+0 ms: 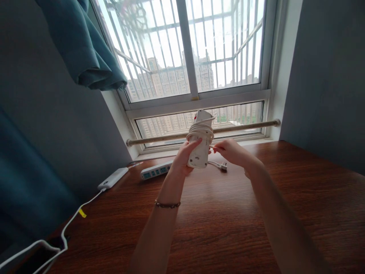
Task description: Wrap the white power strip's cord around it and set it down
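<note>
White power strip (200, 146) and cord (201, 133); reddish-brown wood-grain table (299, 198); teal curtain (82, 49); white strip with blue sockets (155, 170).

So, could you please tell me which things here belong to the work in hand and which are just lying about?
In hand:
- white power strip, upright in the left hand
- its cord, coiled around it; right hand pinches the end
- plug, on the table

Lying about:
- second power strip
- power bank
- white cable
</note>
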`<state>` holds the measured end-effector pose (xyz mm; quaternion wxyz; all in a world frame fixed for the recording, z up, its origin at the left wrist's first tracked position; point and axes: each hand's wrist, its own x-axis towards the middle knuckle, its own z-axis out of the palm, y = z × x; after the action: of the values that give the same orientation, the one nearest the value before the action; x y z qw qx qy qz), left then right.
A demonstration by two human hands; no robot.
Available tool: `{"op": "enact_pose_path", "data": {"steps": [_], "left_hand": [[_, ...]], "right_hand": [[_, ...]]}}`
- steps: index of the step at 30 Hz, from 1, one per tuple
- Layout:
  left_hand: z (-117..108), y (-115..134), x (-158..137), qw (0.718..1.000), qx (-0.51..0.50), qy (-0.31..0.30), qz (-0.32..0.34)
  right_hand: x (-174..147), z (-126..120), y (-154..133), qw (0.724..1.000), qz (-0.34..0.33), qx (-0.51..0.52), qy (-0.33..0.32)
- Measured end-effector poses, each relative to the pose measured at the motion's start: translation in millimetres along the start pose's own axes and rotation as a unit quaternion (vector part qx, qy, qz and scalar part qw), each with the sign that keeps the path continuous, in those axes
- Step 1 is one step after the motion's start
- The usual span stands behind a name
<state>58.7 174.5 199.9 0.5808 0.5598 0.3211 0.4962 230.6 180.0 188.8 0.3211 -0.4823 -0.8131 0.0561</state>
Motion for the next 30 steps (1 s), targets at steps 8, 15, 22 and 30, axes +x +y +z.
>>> {"op": "enact_pose_path", "data": {"steps": [8,15,22,30], "left_hand": [[-6.5,-18.3,13.4,0.997,0.068,-0.011,0.039],[-1.0,-35.3,18.8,0.892,0.400,0.181,0.108],[9.0,-54.6,17.5,0.745,0.602,0.243,0.154],[17.4,-73.1,18.4,0.788,0.567,0.101,0.216]], "right_hand": [[1.0,-4.0,-2.7,0.989,0.131,0.073,0.012],[8.2,12.9,-8.3,0.890,0.228,0.392,-0.044],[7.9,22.4,-16.2,0.834,0.157,0.522,-0.085],[8.7,14.4,8.5,0.890,0.193,0.414,0.017]]}}
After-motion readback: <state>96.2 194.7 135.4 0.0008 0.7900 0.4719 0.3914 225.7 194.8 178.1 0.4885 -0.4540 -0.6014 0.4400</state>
